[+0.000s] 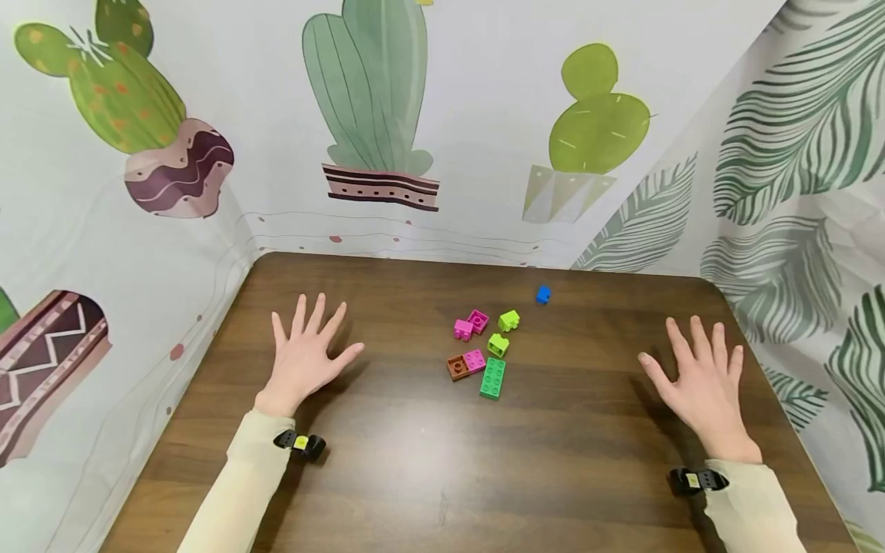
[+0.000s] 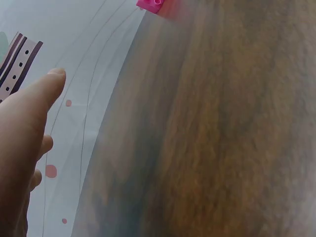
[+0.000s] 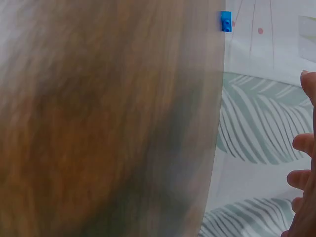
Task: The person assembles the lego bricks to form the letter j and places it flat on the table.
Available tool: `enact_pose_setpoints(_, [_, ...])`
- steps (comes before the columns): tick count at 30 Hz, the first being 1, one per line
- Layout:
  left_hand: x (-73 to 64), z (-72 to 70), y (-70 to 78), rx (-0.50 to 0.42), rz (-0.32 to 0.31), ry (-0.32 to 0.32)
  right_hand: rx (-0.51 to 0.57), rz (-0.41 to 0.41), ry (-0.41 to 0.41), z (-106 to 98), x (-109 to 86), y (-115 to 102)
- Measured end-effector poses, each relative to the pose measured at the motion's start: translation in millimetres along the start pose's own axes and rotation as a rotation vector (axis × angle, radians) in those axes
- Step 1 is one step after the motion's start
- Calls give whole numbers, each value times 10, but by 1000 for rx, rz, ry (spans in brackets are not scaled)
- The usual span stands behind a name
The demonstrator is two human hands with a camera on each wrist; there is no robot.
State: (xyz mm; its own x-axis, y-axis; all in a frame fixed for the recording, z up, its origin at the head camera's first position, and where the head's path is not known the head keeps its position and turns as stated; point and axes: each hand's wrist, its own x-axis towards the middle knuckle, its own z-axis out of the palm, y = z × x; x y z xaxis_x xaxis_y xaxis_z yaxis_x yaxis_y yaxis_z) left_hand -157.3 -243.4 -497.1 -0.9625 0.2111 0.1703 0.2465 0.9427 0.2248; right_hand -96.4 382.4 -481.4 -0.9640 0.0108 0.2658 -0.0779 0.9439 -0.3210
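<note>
My left hand (image 1: 304, 365) is spread with straight fingers at the left of the table, holding nothing. Over on the right side, my right hand (image 1: 705, 384) is spread the same way and is also free of any object. Between them lies a loose group of toy building bricks: a long green brick (image 1: 492, 379), a brown brick (image 1: 457, 367) against a pink brick (image 1: 474, 360), two magenta bricks (image 1: 463, 329) touching or nearly so, and two lime bricks (image 1: 508, 320). Farther back sits a small blue brick (image 1: 543, 294), also in the right wrist view.
The brown wooden table (image 1: 415, 476) has rounded back corners. A white wall covering (image 1: 477, 153) with printed cacti and leaves rises behind it and at both sides. Each wrist wears a black strap camera (image 1: 300, 444).
</note>
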Motion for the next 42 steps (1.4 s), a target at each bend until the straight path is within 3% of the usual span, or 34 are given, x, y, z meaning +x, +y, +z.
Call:
enact_pose_setpoints(4, [42, -7, 49, -20, 0, -6, 37, -18, 17, 36, 41, -60])
enact_pose_setpoints(8, [88, 4, 135, -108, 9, -8, 119, -59, 69, 94, 88, -154])
enact_pose_setpoints(12, [133, 42, 257, -240, 23, 6, 239, -108, 117, 184, 133, -274])
enact_pose_setpoints(16, [148, 79, 438, -440, 21, 29, 335, -144, 116, 276, 170, -411])
enact_pose_setpoints(19, [151, 105, 593, -580, 34, 57, 368, -169, 95, 335, 189, -523])
enact_pose_setpoints(22, [161, 148, 735, -662, 70, 85, 372, -196, 71, 392, 201, -634])
enact_pose_setpoints(27, [158, 233, 959, -751, 101, 102, 373, -231, 22, 482, 234, -817])
enact_pose_setpoints(34, [153, 399, 1240, -819, 167, 118, 460, -286, -18, 624, 327, -1076])
enact_pose_setpoints(42, [61, 571, 1517, -895, 207, 47, 551, -296, -142, 778, 338, -1317])
